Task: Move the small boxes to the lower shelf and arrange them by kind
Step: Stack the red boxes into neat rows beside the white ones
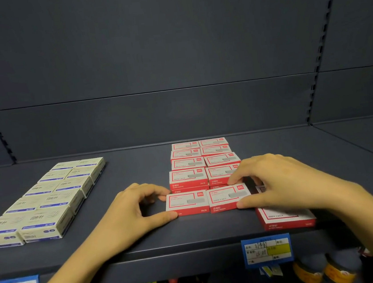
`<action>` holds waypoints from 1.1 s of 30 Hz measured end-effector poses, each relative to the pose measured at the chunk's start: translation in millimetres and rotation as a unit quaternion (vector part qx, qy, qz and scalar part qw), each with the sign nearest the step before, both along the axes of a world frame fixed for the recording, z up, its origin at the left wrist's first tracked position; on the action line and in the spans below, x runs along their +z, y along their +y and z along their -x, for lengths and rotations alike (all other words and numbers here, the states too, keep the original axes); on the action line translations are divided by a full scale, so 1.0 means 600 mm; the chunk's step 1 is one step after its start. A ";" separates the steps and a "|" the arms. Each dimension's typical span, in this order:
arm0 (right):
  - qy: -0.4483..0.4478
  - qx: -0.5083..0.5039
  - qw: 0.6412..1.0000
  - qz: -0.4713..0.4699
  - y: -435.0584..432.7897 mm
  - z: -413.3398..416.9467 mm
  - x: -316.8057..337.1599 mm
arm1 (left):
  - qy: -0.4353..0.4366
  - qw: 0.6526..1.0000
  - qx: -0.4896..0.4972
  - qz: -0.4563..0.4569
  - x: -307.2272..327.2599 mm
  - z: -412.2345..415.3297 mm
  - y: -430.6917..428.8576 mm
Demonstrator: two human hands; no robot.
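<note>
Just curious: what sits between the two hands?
Two red boxes side by side on the shelf; the left hand pinches one end, the right hand the other. Head view.

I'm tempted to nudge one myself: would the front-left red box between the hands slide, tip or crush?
The front-left red box lies flat and low on the shelf, so it would probably slide rather than tip. Its edges look crisp, so likely stiff cardboard. The left hand pinches it with thumb and fingertips alone, hinting it is light.
</note>
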State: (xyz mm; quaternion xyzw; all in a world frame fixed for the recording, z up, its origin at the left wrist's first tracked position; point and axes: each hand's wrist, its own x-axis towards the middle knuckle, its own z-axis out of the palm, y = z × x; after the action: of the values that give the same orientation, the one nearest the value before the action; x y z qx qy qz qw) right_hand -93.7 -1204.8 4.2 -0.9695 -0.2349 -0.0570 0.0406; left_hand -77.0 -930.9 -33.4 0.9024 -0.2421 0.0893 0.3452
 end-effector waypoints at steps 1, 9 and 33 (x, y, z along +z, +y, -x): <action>0.000 -0.001 1.000 -0.010 -0.001 0.000 0.000 | 0.001 1.000 0.000 0.000 0.000 0.001 0.000; 0.038 -0.012 0.991 -0.125 -0.097 0.019 0.020 | -0.092 0.995 0.016 0.037 0.007 0.021 -0.026; 0.048 -0.029 0.969 -0.240 -0.205 0.065 -0.020 | -0.079 0.979 -0.154 -0.105 0.000 0.033 -0.198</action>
State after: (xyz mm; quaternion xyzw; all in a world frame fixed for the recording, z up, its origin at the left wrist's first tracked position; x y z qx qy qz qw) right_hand -132.6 -1327.5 -8.0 -0.9393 -0.1843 -0.0666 0.2815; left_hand -96.9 -1050.0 -33.3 0.8754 -0.4129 0.0800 0.2384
